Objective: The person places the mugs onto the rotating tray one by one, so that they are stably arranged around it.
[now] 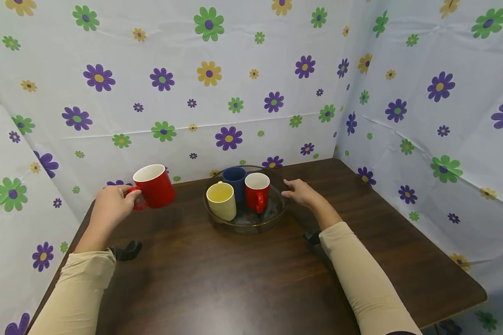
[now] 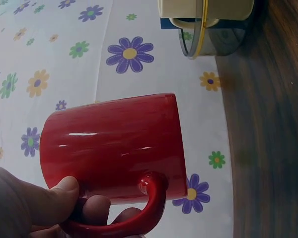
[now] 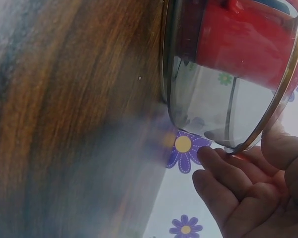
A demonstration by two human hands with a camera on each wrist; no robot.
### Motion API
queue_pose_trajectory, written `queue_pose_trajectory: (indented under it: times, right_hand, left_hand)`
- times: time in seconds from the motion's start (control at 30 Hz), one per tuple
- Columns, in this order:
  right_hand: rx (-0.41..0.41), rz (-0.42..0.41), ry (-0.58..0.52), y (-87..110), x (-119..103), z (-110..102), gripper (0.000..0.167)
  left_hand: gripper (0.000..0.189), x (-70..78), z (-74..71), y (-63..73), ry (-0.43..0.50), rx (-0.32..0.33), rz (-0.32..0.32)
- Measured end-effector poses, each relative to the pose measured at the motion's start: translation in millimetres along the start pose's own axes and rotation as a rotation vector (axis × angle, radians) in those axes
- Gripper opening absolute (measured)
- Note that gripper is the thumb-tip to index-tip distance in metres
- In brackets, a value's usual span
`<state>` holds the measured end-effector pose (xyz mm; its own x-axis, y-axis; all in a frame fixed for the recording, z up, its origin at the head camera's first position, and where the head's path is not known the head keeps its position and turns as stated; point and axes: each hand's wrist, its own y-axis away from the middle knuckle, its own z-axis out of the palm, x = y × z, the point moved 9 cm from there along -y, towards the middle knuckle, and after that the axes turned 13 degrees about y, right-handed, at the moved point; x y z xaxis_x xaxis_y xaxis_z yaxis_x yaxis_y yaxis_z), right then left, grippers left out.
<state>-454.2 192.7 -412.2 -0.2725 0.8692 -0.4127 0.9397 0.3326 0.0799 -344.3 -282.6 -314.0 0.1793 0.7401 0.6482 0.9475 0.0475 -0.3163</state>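
A red mug (image 1: pixel 156 187) with a white inside hangs tilted above the table's left side. My left hand (image 1: pixel 112 208) holds it by the handle, thumb and fingers pinched there in the left wrist view. A round clear glass dish (image 1: pixel 246 229) with a gold-coloured rim stands near the table's back edge. It contains a yellow mug (image 1: pixel 221 202), a blue mug (image 1: pixel 234 177) and a second red mug (image 1: pixel 256 190). At the dish's right rim is my right hand (image 1: pixel 302 193), thumb and loosely bent fingers close to the glass (image 3: pixel 223 114); how firmly they touch is unclear.
The dark wooden table (image 1: pixel 218 279) extends in front of the dish and to both sides. A white cloth (image 1: pixel 234 83) with purple, green and yellow flowers hangs close behind the table and along its right side.
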Motion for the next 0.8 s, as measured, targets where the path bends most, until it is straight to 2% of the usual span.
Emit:
queue_pose_trajectory:
  times: [0.23, 0.53, 0.8]
  right_hand:
    - [0.000, 0.008, 0.010, -2.4, 0.5, 0.4, 0.062]
    - [0.003, 0.007, 0.007, -2.4, 0.8, 1.9, 0.061]
    - [0.017, -0.006, 0.019, -3.3, 0.6, -0.2, 0.061]
  left_hand:
    - [0.037, 15.7, -1.0, -0.4, 0.003, -0.007, 0.045]
    - [0.040, 30.6, 1.9, -1.4, 0.008, -0.019, 0.056]
    - [0.033, 50.4, 5.9, -8.4, 0.023, -0.009, 0.135]
